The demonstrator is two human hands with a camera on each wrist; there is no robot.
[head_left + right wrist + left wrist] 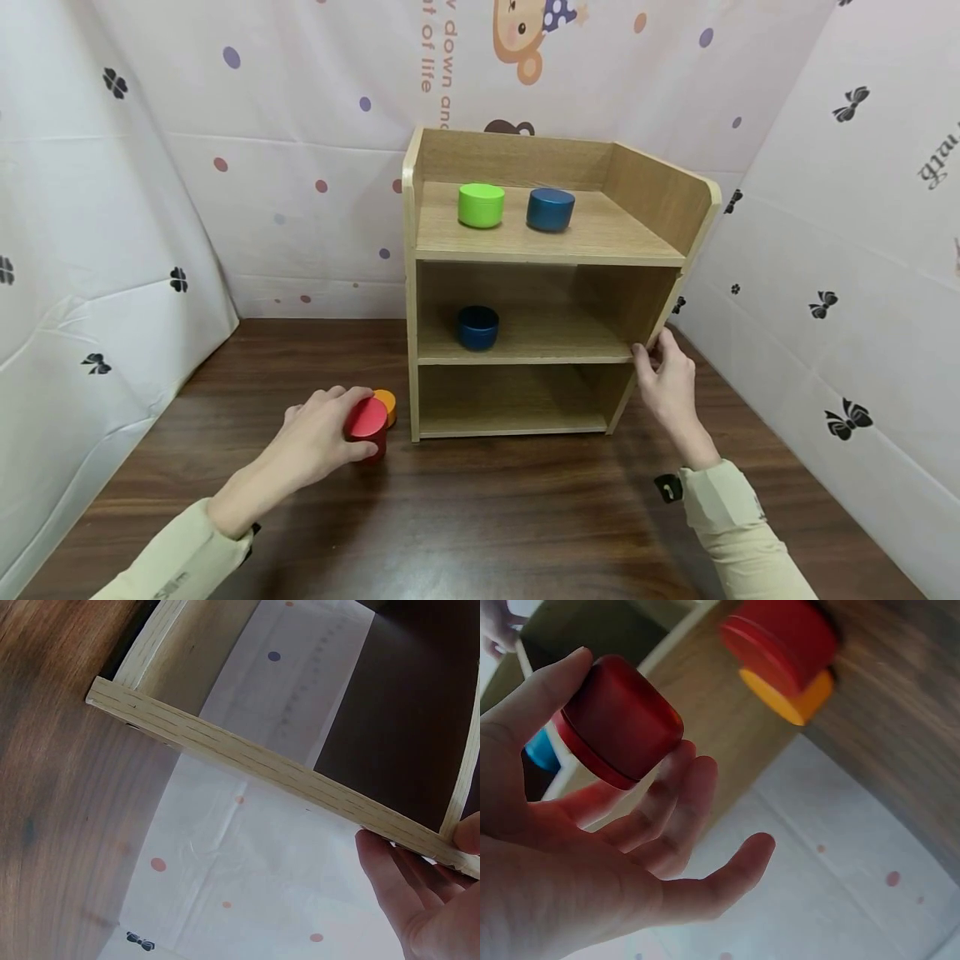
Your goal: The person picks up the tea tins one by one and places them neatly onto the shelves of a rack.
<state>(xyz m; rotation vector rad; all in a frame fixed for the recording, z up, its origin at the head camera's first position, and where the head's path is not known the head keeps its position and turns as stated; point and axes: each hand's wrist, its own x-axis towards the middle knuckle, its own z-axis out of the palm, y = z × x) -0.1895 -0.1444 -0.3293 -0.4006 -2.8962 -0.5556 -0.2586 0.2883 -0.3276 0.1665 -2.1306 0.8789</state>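
Now my left hand (318, 433) curls around the red tin (367, 427), my right hand (667, 379) pinching the shelf (540, 254) edge; a loose grip could drop the tin onto the orange one (387, 404).

Your two hands, left (318, 433) and right (670, 385), are bare: no gloves, no rings showing. Both forearms wear long sleeves of pale cream-beige cloth, soft and lightly creased, each ending just behind the wrist. Left sleeve (176, 562) has a small dark printed mark near its cuff. Right sleeve (738, 533) has a ribbed-looking cuff; a small black tab with a white mark sits at its inner edge.
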